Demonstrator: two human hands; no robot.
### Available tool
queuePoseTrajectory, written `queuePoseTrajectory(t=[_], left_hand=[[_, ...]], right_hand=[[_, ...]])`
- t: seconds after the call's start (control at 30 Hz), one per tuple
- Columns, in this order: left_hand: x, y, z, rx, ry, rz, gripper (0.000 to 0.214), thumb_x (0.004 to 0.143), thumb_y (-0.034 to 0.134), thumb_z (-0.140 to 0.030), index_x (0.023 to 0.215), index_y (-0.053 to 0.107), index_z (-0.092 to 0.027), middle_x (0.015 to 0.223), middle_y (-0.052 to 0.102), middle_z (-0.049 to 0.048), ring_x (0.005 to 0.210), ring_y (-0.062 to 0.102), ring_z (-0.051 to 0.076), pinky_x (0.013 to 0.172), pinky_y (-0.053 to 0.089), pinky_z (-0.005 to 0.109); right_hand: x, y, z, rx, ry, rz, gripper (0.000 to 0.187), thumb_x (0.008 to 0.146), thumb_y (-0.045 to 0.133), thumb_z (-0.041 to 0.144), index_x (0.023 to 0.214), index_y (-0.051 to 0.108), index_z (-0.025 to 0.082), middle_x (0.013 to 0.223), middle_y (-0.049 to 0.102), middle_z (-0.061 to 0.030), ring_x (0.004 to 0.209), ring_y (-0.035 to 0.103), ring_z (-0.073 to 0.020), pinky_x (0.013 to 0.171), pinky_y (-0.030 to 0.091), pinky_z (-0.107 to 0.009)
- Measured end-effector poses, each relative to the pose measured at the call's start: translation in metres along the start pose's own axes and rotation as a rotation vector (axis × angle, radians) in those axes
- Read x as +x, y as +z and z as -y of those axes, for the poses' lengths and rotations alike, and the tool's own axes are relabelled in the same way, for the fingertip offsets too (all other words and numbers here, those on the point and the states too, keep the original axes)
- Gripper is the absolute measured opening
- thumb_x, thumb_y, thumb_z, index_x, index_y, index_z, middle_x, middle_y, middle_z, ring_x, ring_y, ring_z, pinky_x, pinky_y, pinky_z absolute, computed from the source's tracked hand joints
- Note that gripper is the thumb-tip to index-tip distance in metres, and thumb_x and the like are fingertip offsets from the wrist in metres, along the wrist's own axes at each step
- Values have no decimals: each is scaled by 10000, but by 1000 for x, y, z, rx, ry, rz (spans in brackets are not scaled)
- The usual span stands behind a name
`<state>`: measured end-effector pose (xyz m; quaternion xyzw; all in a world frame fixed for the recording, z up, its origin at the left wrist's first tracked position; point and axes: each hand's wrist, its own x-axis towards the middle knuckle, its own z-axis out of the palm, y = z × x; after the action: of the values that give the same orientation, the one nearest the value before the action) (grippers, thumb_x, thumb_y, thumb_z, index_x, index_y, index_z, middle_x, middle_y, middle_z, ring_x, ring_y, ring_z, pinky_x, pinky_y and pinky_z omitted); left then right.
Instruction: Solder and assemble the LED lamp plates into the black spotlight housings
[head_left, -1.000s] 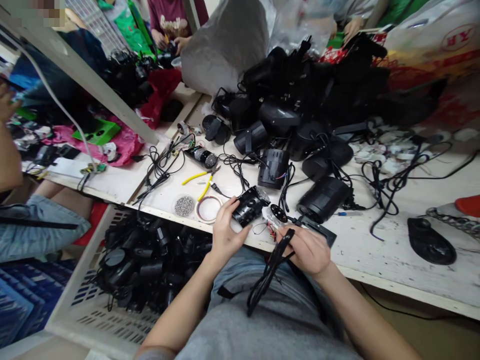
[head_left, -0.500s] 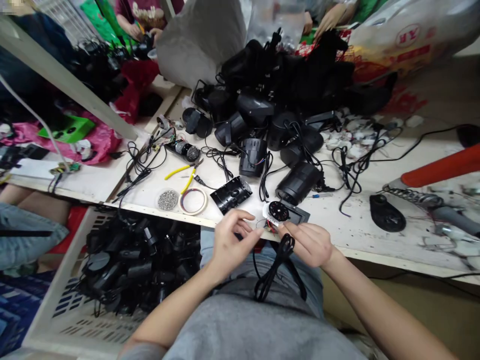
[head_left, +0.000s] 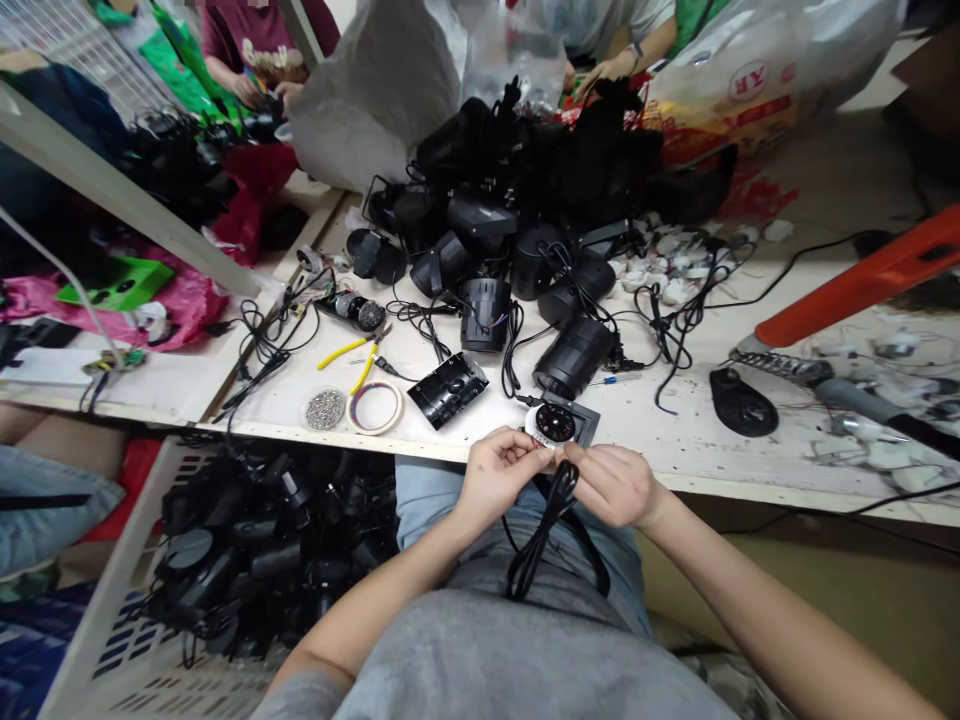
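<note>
At the table's front edge is a white round part with a black dotted disc (head_left: 555, 423) on its face, above a dark square frame (head_left: 586, 420). My right hand (head_left: 616, 482) is closed at its lower edge, fingertips pinched. My left hand (head_left: 499, 475) is closed too, thumb and finger pressed together at the part's lower left, beside small red wires; what they pinch is too small to make out. A coiled black cable (head_left: 541, 545) hangs below my fingers over my lap. Just behind stand a black cylindrical housing (head_left: 574, 357) and an open black half shell (head_left: 448, 390).
Left along the edge lie yellow-handled pliers (head_left: 352, 355), a tape roll (head_left: 374, 408) and a dish of screws (head_left: 325, 409). Black housings (head_left: 484, 215) pile up behind. An orange-handled tool (head_left: 855, 285) juts in from the right. A white crate (head_left: 112, 600) of black parts stands below left.
My left hand has moved right and its fingers have closed at the part's lower edge. My right hand stays at the part. The whole view has shifted slightly.
</note>
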<state>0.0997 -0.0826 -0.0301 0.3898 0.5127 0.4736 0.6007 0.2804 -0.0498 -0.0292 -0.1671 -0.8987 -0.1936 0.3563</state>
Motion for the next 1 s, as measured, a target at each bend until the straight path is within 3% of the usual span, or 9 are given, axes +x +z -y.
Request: queuePoseTrajectory(t=[0.2,0.43,0.6,0.8,1.0], left_hand=[[3,0,5,81,52,-74,314,710,808,-409,636,630,-162,689,550,-22,492,483,65,439,395,198],[-3,2,8,246,205,-177,142,816,706,-294,872,684,-166,693,674,-1,569,562,90,540,459,192],[-7,0,3,439,390,-136,111,875,651,-264,834,691,-169,721,688,20,580,594,104,576,490,218],[-2,0,8,296,316,-63,116,862,666,-262,803,708,-172,826,627,29,600,556,89,507,451,192],[-2,-1,11,419,454,-35,85,868,667,-228,893,734,-182,949,581,56,684,585,108,531,505,207]], right_hand=[[0,-1,-1,-25,2,28,327,950,510,75,640,543,178,679,638,-42,628,484,-116,584,370,-249],[3,-3,-1,-30,-5,34,325,956,505,83,648,540,179,689,631,-37,652,500,-115,604,389,-240],[3,-7,-2,-54,-16,30,320,948,510,82,647,548,183,682,632,-40,635,493,-118,589,395,-244],[-2,-12,-2,-80,-23,40,283,933,558,89,665,566,182,700,639,-39,643,492,-116,596,394,-250],[-10,-17,-2,-50,29,41,306,942,534,81,653,574,176,719,662,-53,655,522,-116,596,417,-245]])
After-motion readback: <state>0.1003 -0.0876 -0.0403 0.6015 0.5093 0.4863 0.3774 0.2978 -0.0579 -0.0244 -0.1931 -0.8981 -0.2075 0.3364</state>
